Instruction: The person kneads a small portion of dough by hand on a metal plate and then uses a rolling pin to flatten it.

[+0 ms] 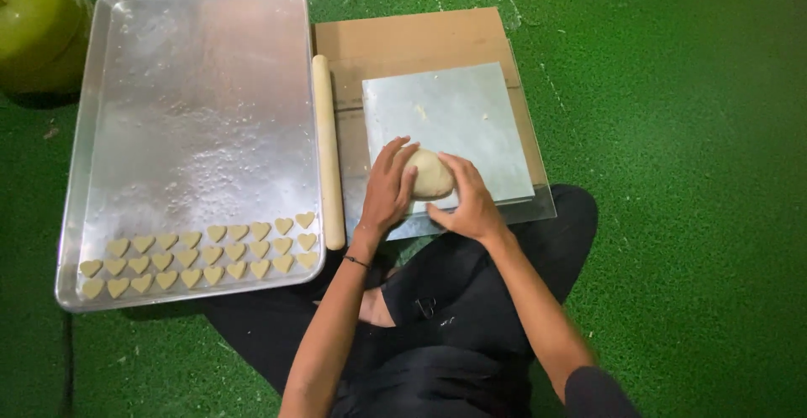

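A pale lump of dough (pixel 431 174) rests on a square metal sheet (pixel 458 115) that lies on a clear board. My left hand (pixel 388 189) cups the dough's left side with fingers spread over it. On the dough's right, my right hand (pixel 468 200) presses against it. Both hands hold the lump between them near the sheet's front edge.
A wooden rolling pin (pixel 328 149) lies between the sheet and a large metal baking tray (pixel 202 90). Several heart-shaped dough pieces (pixel 202 254) fill the tray's near end in rows. Brown cardboard (pixel 412 40) lies beneath the board. A green round object (pixel 34 27) sits far left on green turf.
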